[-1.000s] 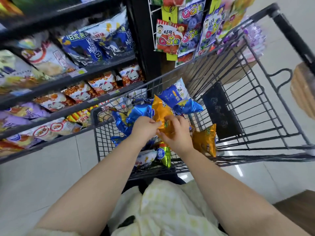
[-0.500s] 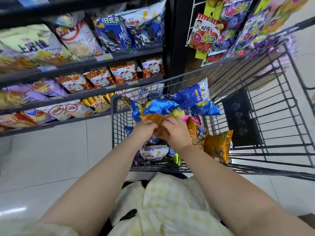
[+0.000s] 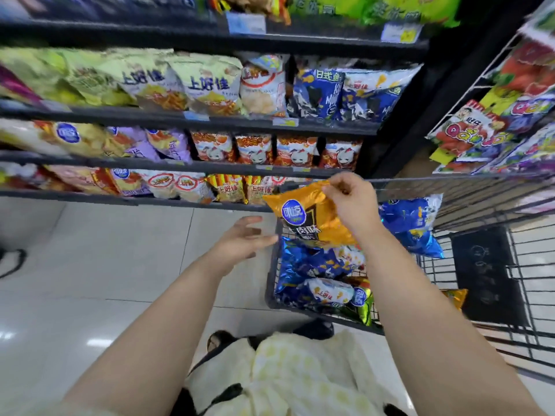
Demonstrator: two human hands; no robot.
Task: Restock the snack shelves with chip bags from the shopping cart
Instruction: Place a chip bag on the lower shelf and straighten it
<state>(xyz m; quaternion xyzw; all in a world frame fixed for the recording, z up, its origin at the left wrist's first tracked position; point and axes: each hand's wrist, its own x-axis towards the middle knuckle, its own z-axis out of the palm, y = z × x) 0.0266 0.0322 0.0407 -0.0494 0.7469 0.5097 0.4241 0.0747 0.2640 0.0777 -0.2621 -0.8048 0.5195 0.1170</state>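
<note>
Right hand (image 3: 350, 202) pinches the orange chip bag (image 3: 312, 219) by its top edge above the shopping cart (image 3: 271, 277). Left hand (image 3: 243, 240), fingers spread, holds nothing just left of the bag.

Bright even light, glare on the floor tiles (image 3: 96, 342) (lower left), soft motion blur, bowed edges.

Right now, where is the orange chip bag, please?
The orange chip bag hangs right of centre in the head view, pinched at its top by the right hand, above the blue bags in the cart, the left hand beside it.
</note>
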